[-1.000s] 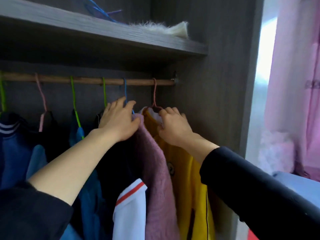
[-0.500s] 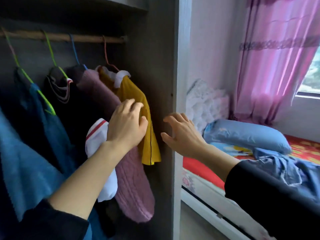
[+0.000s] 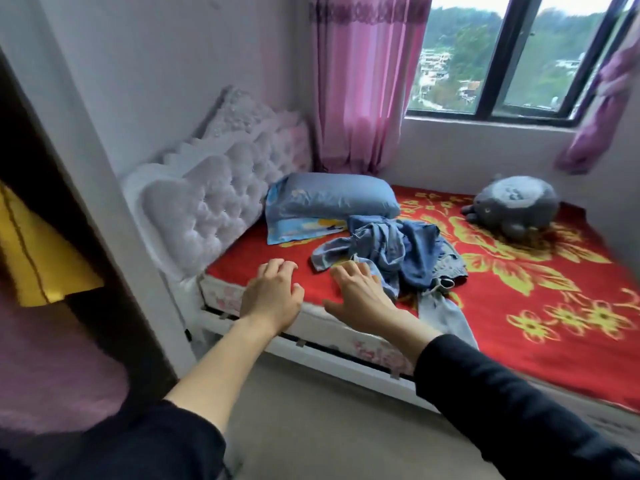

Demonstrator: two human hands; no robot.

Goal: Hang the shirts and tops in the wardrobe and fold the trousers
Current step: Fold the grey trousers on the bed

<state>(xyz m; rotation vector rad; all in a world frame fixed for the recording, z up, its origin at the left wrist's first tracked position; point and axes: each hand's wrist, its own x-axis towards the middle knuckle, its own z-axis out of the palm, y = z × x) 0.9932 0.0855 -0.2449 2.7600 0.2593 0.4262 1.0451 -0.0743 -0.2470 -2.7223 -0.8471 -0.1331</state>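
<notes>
Bedroom, with the wardrobe at far left showing a yellow top and a mauve knit. Right of the white tufted headboard, the left hand and the right hand reach out with fingers loosely spread, grasping nothing. Crumpled blue clothes lie by the right fingertips on the red bedspread. A grey plush toy sits far right.

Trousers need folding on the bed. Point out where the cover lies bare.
Widest bare stretch: the red cover right of the blue clothes heap, nearer than the plush toy. A smaller patch lies between headboard, pillow and heap. Crowded: beside the pillow, where the heap sprawls.
</notes>
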